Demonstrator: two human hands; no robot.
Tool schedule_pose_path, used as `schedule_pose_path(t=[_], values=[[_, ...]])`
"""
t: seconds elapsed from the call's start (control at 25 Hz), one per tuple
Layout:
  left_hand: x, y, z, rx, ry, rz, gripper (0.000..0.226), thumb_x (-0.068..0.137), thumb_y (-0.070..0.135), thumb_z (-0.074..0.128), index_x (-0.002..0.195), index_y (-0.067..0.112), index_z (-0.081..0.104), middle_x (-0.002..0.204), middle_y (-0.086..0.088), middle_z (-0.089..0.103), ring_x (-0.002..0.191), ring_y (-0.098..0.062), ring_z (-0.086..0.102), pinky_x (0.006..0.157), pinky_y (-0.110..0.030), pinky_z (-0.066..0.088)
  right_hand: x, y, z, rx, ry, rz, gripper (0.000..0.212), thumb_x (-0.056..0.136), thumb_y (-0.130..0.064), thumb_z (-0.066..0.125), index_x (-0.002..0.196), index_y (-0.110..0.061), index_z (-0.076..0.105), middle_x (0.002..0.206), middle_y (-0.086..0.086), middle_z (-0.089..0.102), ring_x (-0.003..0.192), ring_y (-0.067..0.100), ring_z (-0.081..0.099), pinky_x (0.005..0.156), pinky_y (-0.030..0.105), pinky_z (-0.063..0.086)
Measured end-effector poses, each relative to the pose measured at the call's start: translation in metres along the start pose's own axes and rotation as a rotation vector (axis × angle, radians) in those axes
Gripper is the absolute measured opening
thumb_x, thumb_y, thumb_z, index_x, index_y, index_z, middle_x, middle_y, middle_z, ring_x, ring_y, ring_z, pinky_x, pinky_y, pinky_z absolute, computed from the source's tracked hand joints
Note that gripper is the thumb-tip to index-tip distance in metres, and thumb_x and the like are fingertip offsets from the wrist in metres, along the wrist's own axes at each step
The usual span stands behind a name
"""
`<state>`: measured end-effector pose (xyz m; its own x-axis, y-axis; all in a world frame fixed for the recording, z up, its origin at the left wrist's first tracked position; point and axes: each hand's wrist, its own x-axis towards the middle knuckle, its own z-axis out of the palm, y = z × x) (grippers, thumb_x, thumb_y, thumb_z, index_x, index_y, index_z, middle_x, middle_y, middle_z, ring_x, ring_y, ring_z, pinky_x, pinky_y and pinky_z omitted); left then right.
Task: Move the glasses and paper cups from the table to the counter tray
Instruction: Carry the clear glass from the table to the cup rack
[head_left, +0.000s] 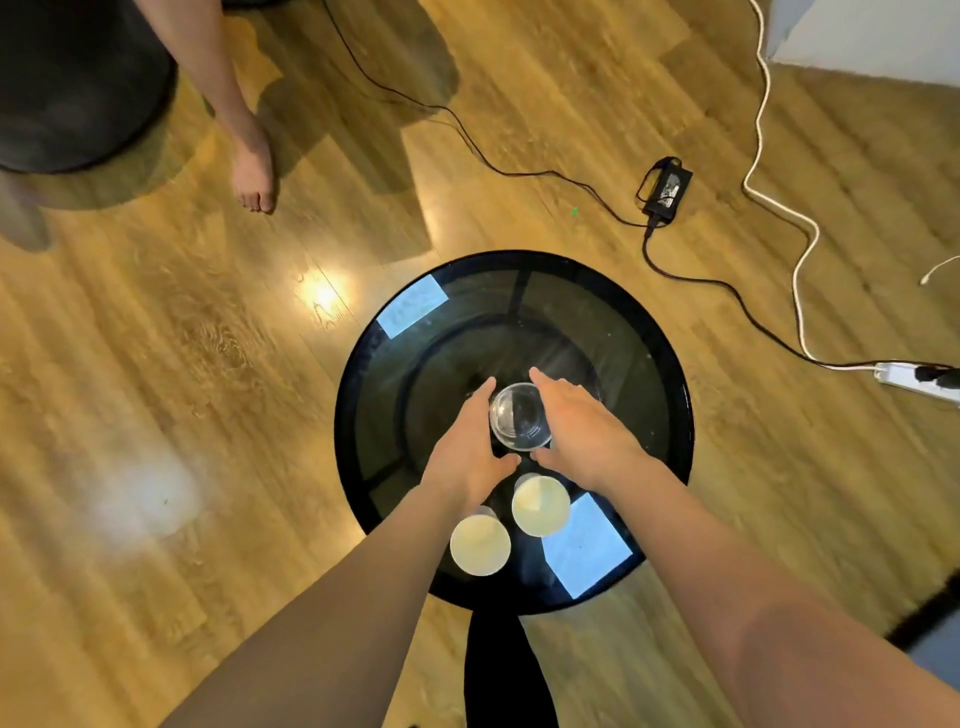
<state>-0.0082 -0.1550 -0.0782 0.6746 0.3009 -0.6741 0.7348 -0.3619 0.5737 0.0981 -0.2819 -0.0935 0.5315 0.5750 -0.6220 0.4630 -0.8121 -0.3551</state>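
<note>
Clear glass between both hands

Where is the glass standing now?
In the head view, the glass stands near the middle of the round table, between the left hand and right hand, beyond two paper cups.

The bench top is glossy dark glass; 1 clear smooth glass, 2 matt paper cups; floor shiny wood.
</note>
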Motion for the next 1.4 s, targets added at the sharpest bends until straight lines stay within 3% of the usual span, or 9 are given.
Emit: schedule_pose_path(t=[0.2,0.4,0.56,0.64,0.76,0.84,1.0,1.12,1.4], values=[[0.001,0.022,-0.002,-0.083,0.06,0.015,0.054,0.095,0.022,0.072,0.142,0.026,0.046,0.139,0.002,0.058,0.124,-0.016,0.056,0.111,-0.031,0.043,0.003,0.002,-0.003,0.147,-0.005,0.001,0.098,0.078,-0.03,0.087,0.152,-0.035,0.024,0.149,-0.003,0.049,0.133,0.025,0.052,0.105,0.044,0.047],[-0.019,0.035,-0.036,-0.271,-0.019,0.057,0.062,0.079,0.024,0.087,0.127,0.033,0.049,0.125,0.014,0.06,0.112,-0.008,0.06,0.096,-0.021,0.046,-0.033,-0.005,-0.033,0.58,0.021,-0.009,0.086,0.078,-0.032,0.083,0.143,-0.047,0.029,0.134,-0.022,0.051,0.118,0.003,0.055,0.098,0.026,0.048],[-0.053,0.063,-0.075,-0.474,-0.154,-0.016,0.052,0.075,0.029,0.09,0.115,0.044,0.06,0.104,0.026,0.07,0.096,0.006,0.067,0.07,-0.007,0.05,-0.083,-0.028,-0.067,0.922,0.143,0.008,0.068,0.073,-0.044,0.072,0.133,-0.058,0.043,0.141,-0.026,0.052,0.131,-0.001,0.049,0.112,0.037,0.044],[-0.081,0.084,-0.094,-0.536,-0.179,-0.014,0.062,0.075,0.033,0.088,0.129,0.042,0.059,0.113,0.017,0.07,0.102,0.001,0.068,0.077,-0.012,0.053,-0.114,-0.044,-0.088,1.009,0.183,0.005,0.069,0.078,-0.039,0.067,0.138,-0.061,0.04,0.148,-0.022,0.048,0.137,0.004,0.046,0.115,0.045,0.041],[-0.129,0.121,-0.116,-0.659,-0.186,0.031,0.085,0.074,0.034,0.082,0.149,0.035,0.043,0.132,0.0,0.061,0.118,-0.014,0.065,0.099,-0.031,0.052,-0.162,-0.071,-0.118,0.892,0.251,-0.101,0.089,0.077,-0.052,0.07,0.149,-0.062,0.019,0.149,-0.037,0.034,0.139,-0.004,0.038,0.111,0.029,0.04],[-0.167,0.151,-0.123,-0.608,-0.129,0.098,0.086,0.077,0.034,0.083,0.15,0.036,0.037,0.134,0.005,0.057,0.118,-0.012,0.062,0.095,-0.029,0.053,-0.194,-0.09,-0.138,0.758,0.339,-0.16,0.105,0.073,-0.063,0.07,0.153,-0.058,0.002,0.149,-0.042,0.025,0.138,-0.008,0.029,0.104,0.019,0.031],[-0.221,0.193,-0.121,-0.604,0.032,0.181,0.07,0.08,0.018,0.086,0.137,0.025,0.046,0.128,-0.001,0.06,0.108,-0.01,0.065,0.081,-0.022,0.056,-0.243,-0.104,-0.159,0.725,0.478,-0.166,0.115,0.074,-0.057,0.075,0.151,-0.06,-0.01,0.157,-0.014,0.03,0.136,-0.001,0.029,0.106,0.027,0.032],[-0.248,0.209,-0.118,-0.683,0.031,0.235,0.066,0.08,0.016,0.086,0.134,0.026,0.051,0.122,0.001,0.067,0.105,-0.011,0.07,0.092,-0.032,0.059,-0.276,-0.109,-0.159,0.79,0.554,-0.132,0.118,0.069,-0.059,0.081,0.146,-0.068,-0.008,0.158,-0.014,0.036,0.136,0.004,0.046,0.106,0.034,0.046],[-0.295,0.224,-0.112,-0.601,-0.104,0.391,0.076,0.059,0.043,0.089,0.123,0.04,0.048,0.121,0.002,0.07,0.099,-0.003,0.072,0.082,-0.022,0.057,-0.327,-0.122,-0.145,0.927,0.784,-0.072,0.109,0.065,-0.055,0.083,0.146,-0.065,0.011,0.143,-0.005,0.053,0.118,0.01,0.063,0.094,0.044,0.057]])
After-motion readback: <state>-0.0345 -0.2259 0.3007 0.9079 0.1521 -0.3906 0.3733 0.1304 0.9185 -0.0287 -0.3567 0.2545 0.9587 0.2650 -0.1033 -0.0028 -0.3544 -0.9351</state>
